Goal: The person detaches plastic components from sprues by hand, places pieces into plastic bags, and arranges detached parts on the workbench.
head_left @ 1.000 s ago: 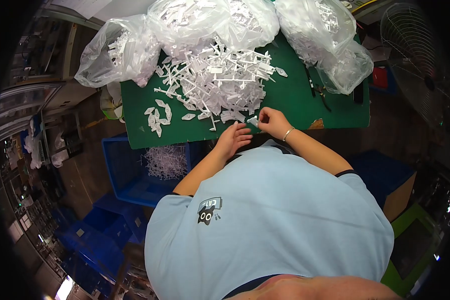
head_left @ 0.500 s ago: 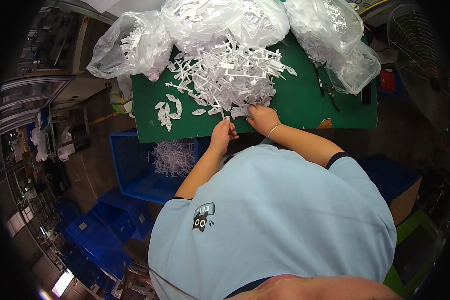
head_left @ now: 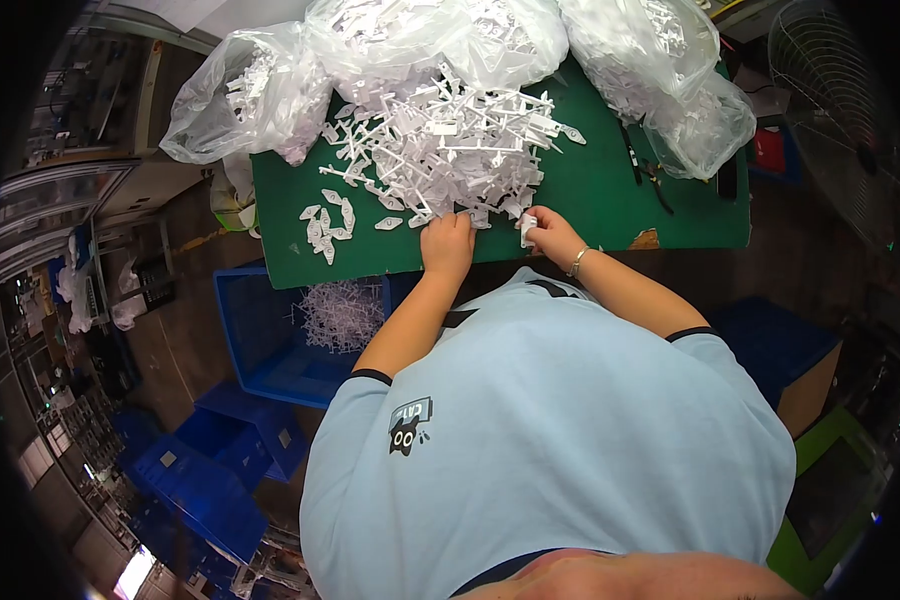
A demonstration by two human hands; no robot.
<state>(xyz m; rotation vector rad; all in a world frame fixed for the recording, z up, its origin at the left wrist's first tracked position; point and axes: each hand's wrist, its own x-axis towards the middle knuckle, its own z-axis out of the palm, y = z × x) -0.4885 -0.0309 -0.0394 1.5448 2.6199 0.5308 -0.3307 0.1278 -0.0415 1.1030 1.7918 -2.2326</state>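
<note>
The green surface (head_left: 600, 205) shows a chipped brown patch (head_left: 646, 239) at its near edge. A heap of white parts (head_left: 460, 150) lies mid-surface, with a loose cluster of diamond-shaped pieces (head_left: 330, 225) to its left. Filled clear bags (head_left: 645, 60) line the far side; a plier-like tool (head_left: 658, 190) lies at right.

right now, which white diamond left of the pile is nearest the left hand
The flat white plastic diamond lying alone; the others cluster farther left.

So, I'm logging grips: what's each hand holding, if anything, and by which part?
The right hand holds a white piece by its right side; whether the left hand, at the pile, holds anything is unclear.
</note>
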